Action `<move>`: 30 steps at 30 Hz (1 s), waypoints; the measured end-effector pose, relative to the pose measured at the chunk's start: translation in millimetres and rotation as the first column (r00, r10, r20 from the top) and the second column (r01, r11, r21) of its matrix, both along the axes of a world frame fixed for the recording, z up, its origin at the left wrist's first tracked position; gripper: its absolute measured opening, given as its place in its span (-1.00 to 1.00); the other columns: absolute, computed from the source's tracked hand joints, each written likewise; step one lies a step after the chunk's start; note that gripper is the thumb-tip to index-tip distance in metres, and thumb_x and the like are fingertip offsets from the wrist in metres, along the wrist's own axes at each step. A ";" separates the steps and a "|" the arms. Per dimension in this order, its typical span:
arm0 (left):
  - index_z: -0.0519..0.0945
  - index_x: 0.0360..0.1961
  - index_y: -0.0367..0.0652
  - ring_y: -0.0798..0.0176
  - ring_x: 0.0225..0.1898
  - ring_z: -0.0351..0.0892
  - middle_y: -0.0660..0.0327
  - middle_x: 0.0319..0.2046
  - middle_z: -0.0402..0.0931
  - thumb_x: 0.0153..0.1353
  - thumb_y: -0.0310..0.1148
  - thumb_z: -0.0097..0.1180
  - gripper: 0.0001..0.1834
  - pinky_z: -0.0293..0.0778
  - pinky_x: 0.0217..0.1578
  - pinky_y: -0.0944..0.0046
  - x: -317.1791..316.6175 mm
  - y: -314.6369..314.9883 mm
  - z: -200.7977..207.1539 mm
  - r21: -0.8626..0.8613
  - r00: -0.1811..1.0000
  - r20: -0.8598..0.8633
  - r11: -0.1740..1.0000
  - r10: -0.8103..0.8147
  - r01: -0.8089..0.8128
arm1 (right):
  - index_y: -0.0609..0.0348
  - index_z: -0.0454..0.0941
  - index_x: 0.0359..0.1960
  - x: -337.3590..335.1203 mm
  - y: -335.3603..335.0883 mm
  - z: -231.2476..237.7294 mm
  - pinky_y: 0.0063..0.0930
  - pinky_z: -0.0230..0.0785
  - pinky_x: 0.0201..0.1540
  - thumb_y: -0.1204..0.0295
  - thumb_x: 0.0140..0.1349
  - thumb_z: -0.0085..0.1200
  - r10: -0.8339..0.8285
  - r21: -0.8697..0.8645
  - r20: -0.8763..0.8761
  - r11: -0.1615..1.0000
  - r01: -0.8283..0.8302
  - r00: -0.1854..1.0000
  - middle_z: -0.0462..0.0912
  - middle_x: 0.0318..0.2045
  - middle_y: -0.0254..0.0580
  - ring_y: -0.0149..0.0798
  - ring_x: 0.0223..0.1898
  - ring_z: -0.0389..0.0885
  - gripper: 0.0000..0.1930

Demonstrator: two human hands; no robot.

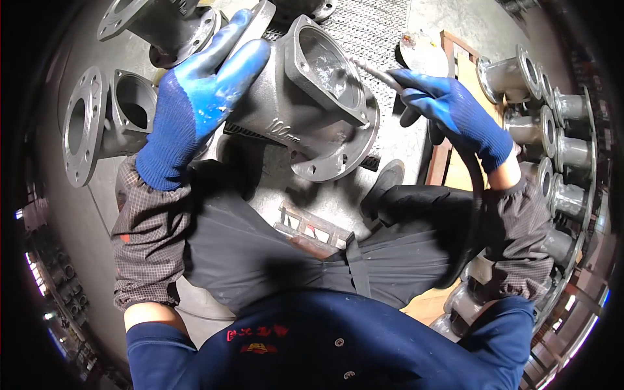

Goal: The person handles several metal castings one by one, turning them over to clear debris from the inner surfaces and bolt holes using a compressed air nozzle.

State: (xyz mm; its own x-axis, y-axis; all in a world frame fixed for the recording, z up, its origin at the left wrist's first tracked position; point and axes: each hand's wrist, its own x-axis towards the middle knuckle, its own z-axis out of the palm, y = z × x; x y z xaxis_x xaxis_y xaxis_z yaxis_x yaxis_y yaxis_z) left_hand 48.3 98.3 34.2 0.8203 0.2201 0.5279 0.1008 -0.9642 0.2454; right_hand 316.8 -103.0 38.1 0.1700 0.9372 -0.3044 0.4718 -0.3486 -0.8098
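Observation:
A grey cast valve body [257,107] lies tilted in front of me, its square-flanged mouth [328,68] facing up and to the right. A round bolt-holed flange at its near right end points toward me. My left hand [201,91], in a blue coated glove, grips the upper left flange, with fingers and thumb on either side of it. My right hand [448,107], gloved alike, is closed around a slim grey rod-shaped tool [380,73]. The tool's thin tip is at the right rim of the mouth. A black hose [478,188] runs down past my right forearm.
More valve bodies [97,123] stand at the left and far left. Several flanged castings [546,130] line the right side beside a wooden board [468,78]. A metal mesh surface [370,26] lies beyond the workpiece. A small rusty frame [312,227] sits between my legs.

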 end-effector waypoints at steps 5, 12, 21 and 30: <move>0.58 -0.06 -0.07 0.14 -0.03 0.54 0.06 0.02 0.49 0.13 -0.50 0.13 -0.69 0.43 0.01 0.30 5.7 -4.6 0.8 -0.143 0.999 -0.026 0.989 0.043 -0.046 | 0.06 0.48 0.07 8.2 33.3 -12.2 -0.59 0.30 -0.77 0.40 0.28 -0.04 0.114 -0.253 0.134 0.964 -0.077 0.985 0.57 -0.64 -0.21 -0.50 -0.80 0.41 -0.68; 0.53 0.05 -0.02 0.31 -0.08 0.55 0.13 0.03 0.49 0.21 -0.51 0.07 -0.63 0.44 -0.07 0.40 -3.7 -0.9 -3.0 -0.166 0.986 -0.143 0.981 0.079 -0.103 | 0.08 0.59 -0.10 0.1 59.8 -5.4 -0.54 0.41 -0.70 0.46 0.22 -0.08 0.431 -0.346 0.406 0.889 -0.301 0.806 0.55 -0.68 -0.18 -0.41 -0.76 0.50 -0.75; 0.54 0.02 -0.03 0.27 -0.05 0.54 0.13 0.03 0.49 0.21 -0.49 0.07 -0.66 0.45 -0.05 0.36 9.0 -13.1 5.4 -0.353 0.975 -0.087 0.909 0.205 -0.223 | -0.04 0.61 -0.12 -0.8 57.6 -5.1 -0.47 0.51 -0.48 0.39 0.25 -0.07 0.507 -0.297 0.581 0.861 -0.414 0.637 0.62 -0.62 -0.26 -0.42 -0.66 0.57 -0.76; 0.60 -0.14 -0.16 0.05 0.01 0.53 0.01 0.01 0.49 0.10 -0.53 0.16 -0.74 0.46 0.02 0.19 7.4 -6.1 6.4 -0.091 0.996 -0.084 0.995 0.036 -0.044 | 0.04 0.62 -0.16 0.9 56.9 -16.7 -0.50 0.49 -0.56 0.44 0.21 -0.09 0.472 -0.365 0.417 0.870 -0.332 0.777 0.58 -0.69 -0.25 -0.40 -0.73 0.53 -0.76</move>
State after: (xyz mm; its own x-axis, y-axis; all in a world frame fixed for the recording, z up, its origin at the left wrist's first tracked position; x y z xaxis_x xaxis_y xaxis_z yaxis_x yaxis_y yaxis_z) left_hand 55.6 92.2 40.6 0.8497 0.2984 0.4347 0.1623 -0.9325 0.3227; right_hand 317.7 -46.1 21.4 -0.0159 0.8511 -0.5248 0.9157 -0.1984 -0.3495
